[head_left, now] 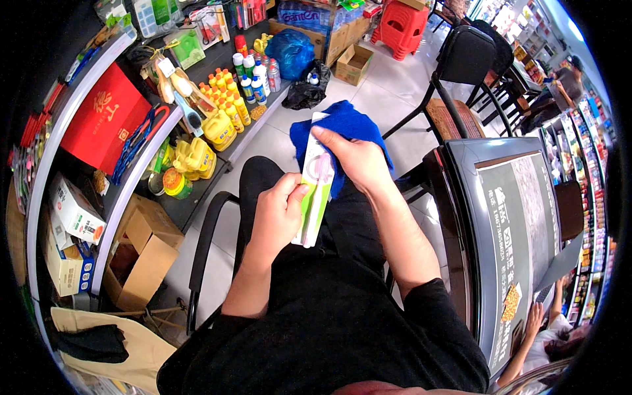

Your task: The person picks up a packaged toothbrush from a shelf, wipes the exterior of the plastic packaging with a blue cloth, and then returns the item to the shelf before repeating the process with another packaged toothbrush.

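Note:
A long, narrow white-and-green package (316, 205) stands out in front of my lap, with something pale pink showing on its face. My left hand (275, 209) is closed on its left edge, thumb against the green part. Near the far end, my right hand (357, 161) grips the package with the thumb on top. A bunched blue cloth (366, 124) lies behind the package and under my right hand; its fingers are mostly hidden there. What the package contains cannot be made out clearly.
Shelves at left carry yellow bottles (216, 130) and a red box (105, 122). An open cardboard box (155, 257) sits below. A dark counter (471, 217) is close on my right, where another person's hand (534, 320) rests. A black chair (464, 56) stands ahead.

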`<state>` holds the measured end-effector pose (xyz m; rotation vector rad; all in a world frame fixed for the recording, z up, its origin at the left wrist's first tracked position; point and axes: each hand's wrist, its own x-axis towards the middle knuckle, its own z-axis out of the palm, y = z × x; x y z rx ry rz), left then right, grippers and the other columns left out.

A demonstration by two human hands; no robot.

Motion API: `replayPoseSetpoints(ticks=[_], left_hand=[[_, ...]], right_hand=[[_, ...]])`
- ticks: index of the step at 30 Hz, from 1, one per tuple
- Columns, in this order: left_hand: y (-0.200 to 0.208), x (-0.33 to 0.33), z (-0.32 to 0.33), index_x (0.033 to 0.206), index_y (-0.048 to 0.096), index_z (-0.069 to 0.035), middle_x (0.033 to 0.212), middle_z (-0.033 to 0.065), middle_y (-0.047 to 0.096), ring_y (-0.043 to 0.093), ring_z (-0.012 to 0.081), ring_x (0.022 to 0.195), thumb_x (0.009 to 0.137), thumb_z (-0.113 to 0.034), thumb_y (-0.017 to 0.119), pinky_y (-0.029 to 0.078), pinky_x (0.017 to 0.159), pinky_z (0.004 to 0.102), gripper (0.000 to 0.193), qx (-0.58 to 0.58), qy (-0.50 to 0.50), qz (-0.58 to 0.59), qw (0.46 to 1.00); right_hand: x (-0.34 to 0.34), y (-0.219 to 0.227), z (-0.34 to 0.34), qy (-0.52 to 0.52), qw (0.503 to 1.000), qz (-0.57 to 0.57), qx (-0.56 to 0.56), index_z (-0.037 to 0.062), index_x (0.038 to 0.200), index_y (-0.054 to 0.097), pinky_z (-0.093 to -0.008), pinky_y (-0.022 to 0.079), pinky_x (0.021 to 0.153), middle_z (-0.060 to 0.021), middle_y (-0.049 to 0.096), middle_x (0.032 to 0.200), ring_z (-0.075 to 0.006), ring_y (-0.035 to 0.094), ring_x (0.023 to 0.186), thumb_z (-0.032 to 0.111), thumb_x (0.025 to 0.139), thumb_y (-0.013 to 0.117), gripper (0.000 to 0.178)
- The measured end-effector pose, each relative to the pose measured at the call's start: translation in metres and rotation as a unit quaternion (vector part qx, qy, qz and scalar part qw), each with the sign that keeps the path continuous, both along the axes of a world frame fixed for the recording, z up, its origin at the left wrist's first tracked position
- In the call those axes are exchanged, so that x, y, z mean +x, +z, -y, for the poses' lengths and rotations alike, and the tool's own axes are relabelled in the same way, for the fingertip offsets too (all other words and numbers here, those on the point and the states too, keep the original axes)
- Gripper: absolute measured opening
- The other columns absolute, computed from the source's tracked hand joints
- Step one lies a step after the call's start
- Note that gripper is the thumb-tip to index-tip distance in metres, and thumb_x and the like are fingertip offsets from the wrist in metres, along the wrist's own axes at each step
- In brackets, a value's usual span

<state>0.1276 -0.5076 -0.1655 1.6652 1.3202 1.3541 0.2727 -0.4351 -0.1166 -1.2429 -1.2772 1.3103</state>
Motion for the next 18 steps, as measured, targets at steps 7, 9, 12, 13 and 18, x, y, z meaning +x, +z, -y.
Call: replayPoseSetpoints(ticks=[7,9,12,13,18], left_hand=[[0.015,0.003,0.004,0.088,0.056,0.0,0.072,0.0182,0.06,0.062,0.0308,0.064,0.084,-0.007,0.056,0.046,0.055,0.0327,0.008,-0.02,0.011,-0.023,0.999],[0.017,0.005,0.005,0.088,0.056,0.0,0.072,0.0183,0.06,0.062,0.0314,0.065,0.084,-0.007,0.056,0.046,0.056,0.0333,0.008,-0.015,0.006,-0.02,1.0],[0.014,0.005,0.007,0.088,0.056,-0.001,0.073,0.0181,0.06,0.062,0.0323,0.066,0.085,-0.009,0.055,0.046,0.056,0.0342,0.009,-0.009,0.002,-0.024,1.0],[0.014,0.001,0.006,0.089,0.056,-0.001,0.073,0.0183,0.06,0.062,0.0326,0.067,0.086,-0.01,0.055,0.046,0.056,0.0347,0.01,-0.014,0.007,-0.042,0.999],[0.015,-0.005,0.005,0.089,0.056,-0.001,0.074,0.0195,0.06,0.061,0.0355,0.07,0.086,-0.011,0.054,0.046,0.057,0.0371,0.01,-0.024,-0.002,-0.08,0.997]], right_hand=[[-0.005,-0.001,-0.004,-0.039,0.991,0.101,0.073,0.0007,0.083,0.064,-0.0273,0.045,0.058,-0.0064,0.062,0.064,-0.0081,0.057,0.063,0.038,0.089,0.053,0.039],[-0.005,0.004,-0.004,-0.073,0.996,0.006,0.044,0.0013,0.079,0.063,-0.0256,0.044,0.059,-0.005,0.061,0.065,-0.0075,0.055,0.063,0.041,0.091,0.048,0.044],[-0.003,0.011,0.001,-0.049,0.995,-0.066,0.056,0.0033,0.078,0.063,-0.0247,0.044,0.059,-0.0014,0.061,0.068,-0.0065,0.054,0.063,0.035,0.089,0.055,0.035],[-0.001,0.012,0.001,0.006,0.996,-0.05,0.078,0.0033,0.079,0.063,-0.0248,0.045,0.06,-0.0008,0.061,0.07,-0.0064,0.054,0.063,0.031,0.087,0.059,0.028],[0.002,0.018,0.001,0.104,0.994,0.039,0.022,0.0036,0.082,0.063,-0.0246,0.047,0.062,-0.0008,0.063,0.074,-0.0071,0.057,0.069,0.017,0.077,0.071,0.016]])
